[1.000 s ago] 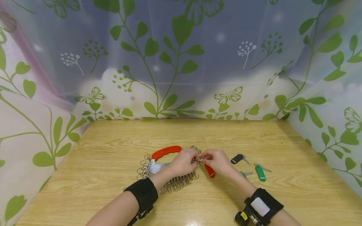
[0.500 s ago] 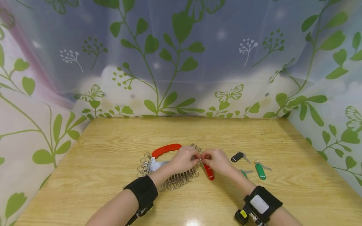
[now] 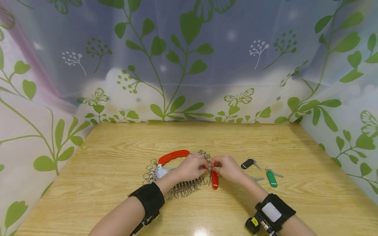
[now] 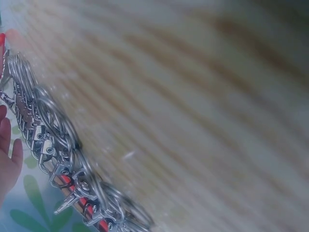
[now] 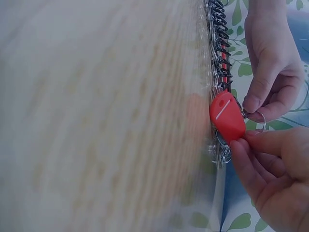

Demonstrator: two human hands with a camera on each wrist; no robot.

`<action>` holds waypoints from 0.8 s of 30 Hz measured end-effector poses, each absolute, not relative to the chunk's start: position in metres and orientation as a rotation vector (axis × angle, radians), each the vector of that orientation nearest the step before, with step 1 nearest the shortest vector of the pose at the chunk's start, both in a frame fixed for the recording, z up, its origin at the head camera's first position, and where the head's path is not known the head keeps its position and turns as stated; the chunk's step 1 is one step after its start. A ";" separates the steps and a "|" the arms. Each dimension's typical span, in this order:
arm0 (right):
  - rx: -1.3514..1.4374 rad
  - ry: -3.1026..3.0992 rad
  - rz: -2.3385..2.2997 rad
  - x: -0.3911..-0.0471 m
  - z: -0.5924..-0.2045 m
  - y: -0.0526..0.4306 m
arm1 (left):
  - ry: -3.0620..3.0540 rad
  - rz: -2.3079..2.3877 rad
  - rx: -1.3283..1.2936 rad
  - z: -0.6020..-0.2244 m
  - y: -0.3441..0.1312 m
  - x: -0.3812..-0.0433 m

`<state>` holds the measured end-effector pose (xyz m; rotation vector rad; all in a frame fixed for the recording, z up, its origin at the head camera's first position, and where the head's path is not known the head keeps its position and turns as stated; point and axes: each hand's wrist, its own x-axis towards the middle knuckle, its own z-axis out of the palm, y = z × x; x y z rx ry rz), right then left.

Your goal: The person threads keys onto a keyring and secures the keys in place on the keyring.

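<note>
At work over a wood-grain table (image 3: 124, 141), beside a holder (image 3: 160, 172) with scalloped red handle (image 3: 174, 157), metal plate and bunched steel loops (image 4: 54, 115). Pinching a ring (image 5: 264, 120) with the left hand (image 3: 192, 167) and the top of a red tag (image 3: 214, 181) with the right hand (image 3: 227, 168), fingertips tight on both. Dangling the smooth, round-ended tag at the holder's right edge, almost straight down after slanting rightward a second ago, with a key (image 3: 210, 180) newly bared alongside. Revealing the ring's bright wire only from the right wrist, small clasps (image 4: 47, 147) only from the left.
</note>
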<state>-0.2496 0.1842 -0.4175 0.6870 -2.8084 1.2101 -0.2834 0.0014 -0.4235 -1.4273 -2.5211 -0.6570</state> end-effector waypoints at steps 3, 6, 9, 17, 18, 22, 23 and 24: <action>0.701 -2.808 1.153 -0.251 -0.419 0.185 | -2.516 -0.665 -1.427 -0.423 0.002 -0.283; 0.722 -2.799 1.077 -0.253 -0.419 0.186 | -2.507 -0.677 -1.427 -0.422 0.003 -0.282; 0.734 -2.796 1.048 -0.253 -0.419 0.187 | -2.497 -0.680 -1.426 -0.421 0.004 -0.280; 0.690 -2.827 1.205 -0.251 -0.418 0.188 | -2.497 -0.684 -1.367 -0.420 0.007 -0.280; 0.683 -2.828 1.222 -0.250 -0.418 0.188 | -2.503 -0.678 -1.359 -0.420 0.007 -0.279; 0.677 -2.821 1.229 -0.249 -0.417 0.188 | -2.504 -0.649 -1.360 -0.419 0.008 -0.279; 0.679 -2.820 1.226 -0.249 -0.417 0.187 | -2.500 -0.643 -1.362 -0.419 0.009 -0.279; 0.681 -2.819 1.215 -0.249 -0.417 0.187 | -2.498 -0.637 -1.364 -0.418 0.009 -0.279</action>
